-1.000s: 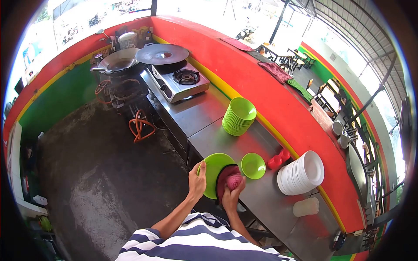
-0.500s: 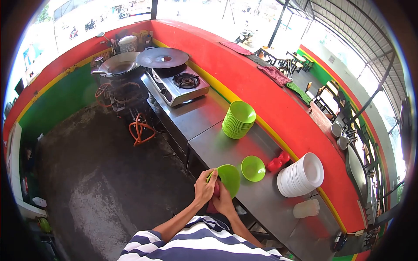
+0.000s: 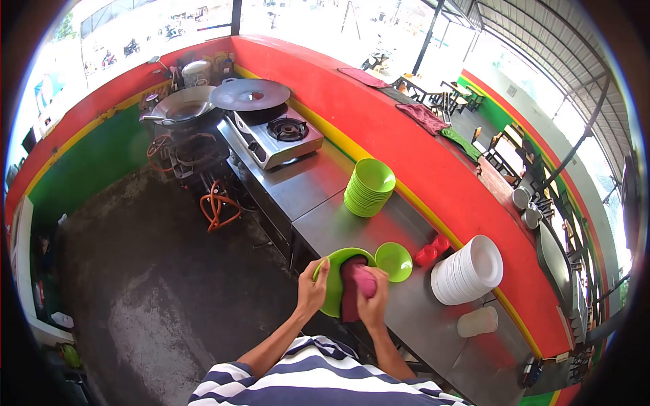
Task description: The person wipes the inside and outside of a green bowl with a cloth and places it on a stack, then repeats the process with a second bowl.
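Note:
A green bowl point(image 3: 330, 296) is tilted in front of my body, its inside facing up towards me. My left hand point(image 3: 313, 287) grips its left rim, thumb on the inner side. A dark red cloth point(image 3: 351, 284) lies across the inside of the bowl. My right hand point(image 3: 373, 301) is closed around a bunched pink-red part of that cloth. Just right of the held bowl, another green bowl point(image 3: 393, 262) rests on the steel counter. Farther back stands a tall stack of green bowls point(image 3: 370, 187).
Red containers point(image 3: 426, 255), a stack of white plates point(image 3: 467, 271) and a pale translucent container point(image 3: 478, 322) stand on the steel counter point(image 3: 325, 223). Beyond is a gas stove point(image 3: 274, 139) under a large flat pan point(image 3: 249, 95). A red wall point(image 3: 352, 101) borders the counter.
My right hand has moved right with the cloth, which now spreads inside the bowl. The bowl has shifted left and turned more face-up. My left hand stays at its rim.

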